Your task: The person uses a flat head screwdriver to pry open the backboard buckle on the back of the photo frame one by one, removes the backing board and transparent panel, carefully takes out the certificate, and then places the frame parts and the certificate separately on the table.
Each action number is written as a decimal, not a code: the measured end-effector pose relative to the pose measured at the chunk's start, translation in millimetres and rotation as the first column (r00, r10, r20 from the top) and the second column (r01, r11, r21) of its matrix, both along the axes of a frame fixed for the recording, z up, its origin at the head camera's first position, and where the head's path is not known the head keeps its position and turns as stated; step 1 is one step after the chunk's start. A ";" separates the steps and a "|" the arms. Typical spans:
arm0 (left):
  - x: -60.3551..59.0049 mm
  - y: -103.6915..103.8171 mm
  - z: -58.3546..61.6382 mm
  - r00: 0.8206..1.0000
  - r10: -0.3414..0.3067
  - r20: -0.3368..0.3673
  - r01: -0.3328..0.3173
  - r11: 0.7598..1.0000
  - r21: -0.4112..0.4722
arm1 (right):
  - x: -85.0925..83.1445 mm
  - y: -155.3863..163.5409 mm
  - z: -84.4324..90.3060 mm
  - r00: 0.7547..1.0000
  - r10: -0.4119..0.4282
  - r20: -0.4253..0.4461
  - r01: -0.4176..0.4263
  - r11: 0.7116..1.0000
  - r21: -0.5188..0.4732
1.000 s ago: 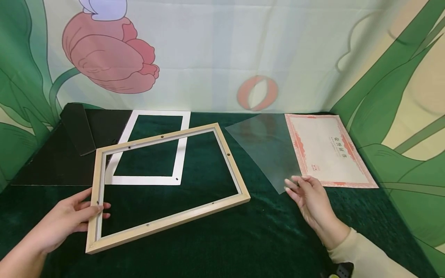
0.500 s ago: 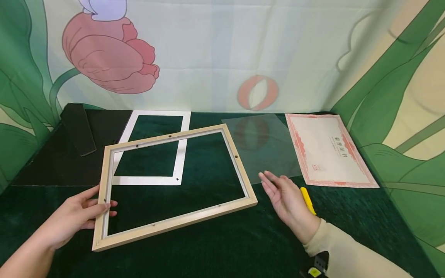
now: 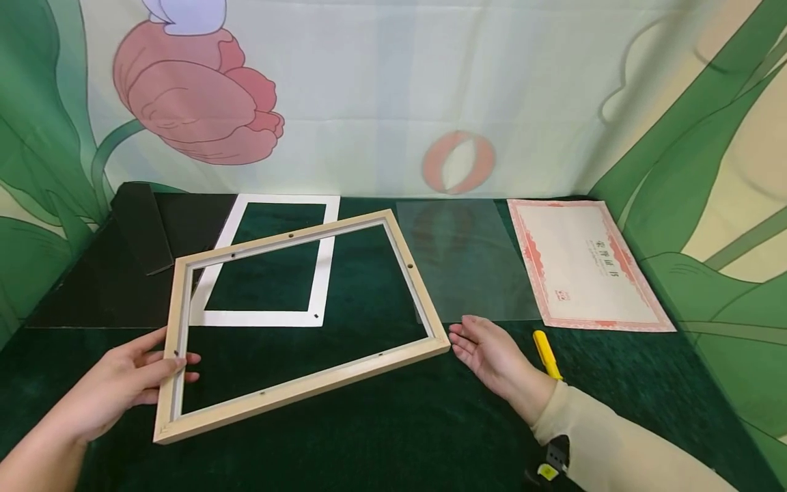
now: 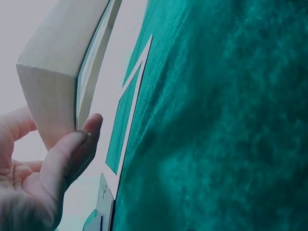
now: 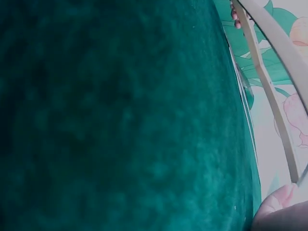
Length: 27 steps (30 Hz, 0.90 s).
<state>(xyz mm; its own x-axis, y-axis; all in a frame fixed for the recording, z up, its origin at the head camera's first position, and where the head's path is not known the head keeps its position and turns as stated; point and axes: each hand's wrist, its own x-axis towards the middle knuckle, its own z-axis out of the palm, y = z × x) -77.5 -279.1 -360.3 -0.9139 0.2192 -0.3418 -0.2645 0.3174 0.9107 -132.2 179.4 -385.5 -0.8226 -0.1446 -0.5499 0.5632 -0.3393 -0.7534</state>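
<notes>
A light wooden picture frame (image 3: 295, 389) is held tilted above the green cloth, its right corner low. My left hand (image 3: 161, 369) grips its left rail, thumb on top and fingers underneath; the left wrist view shows the fingers (image 4: 62, 159) curled against the frame's edge (image 4: 57, 82). My right hand (image 3: 476, 342) is flat, palm up, with straight fingers right beside the frame's near right corner; whether they touch it I cannot tell. A clear plastic sheet (image 3: 467, 266) lies flat just behind that hand. In the right wrist view the frame (image 5: 269, 91) crosses the upper right.
A red-bordered certificate (image 3: 584, 266) lies at the right. A white mat border (image 3: 258, 318) and a black backing board (image 3: 104, 287) lie at the back left. A yellow pen (image 3: 546, 354) rests beside my right wrist. Green velvet (image 3: 393, 437) covers the table; a painted backdrop stands behind.
My right hand let go of the clear sheet, which settled flat, then moved left to the frame's right corner. The yellow pen came into view. The frame shifted slightly in my left hand.
</notes>
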 end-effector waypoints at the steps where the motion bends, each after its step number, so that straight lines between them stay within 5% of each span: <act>1: -0.5 0.9 -0.1 1.000 -0.005 -0.002 0.005 1.000 0.005 | -0.2 -0.2 -0.9 1.000 0.015 0.004 -0.015 1.000 -0.006; 9: -4.7 13.5 -1.8 0.999 -0.033 0.008 0.033 0.999 0.032 | -0.6 0.6 -2.3 0.987 0.155 0.029 -0.148 0.975 -0.164; 17: -18.1 33.6 -3.3 0.998 -0.070 0.011 0.069 0.996 0.053 | -0.1 19.9 2.6 0.971 0.238 0.030 -0.228 0.952 -0.204; 27: -36.3 60.1 -8.1 0.995 -0.105 -0.007 0.105 0.990 0.097 | 5.0 38.5 8.2 0.955 0.295 -0.040 -0.297 0.953 -0.067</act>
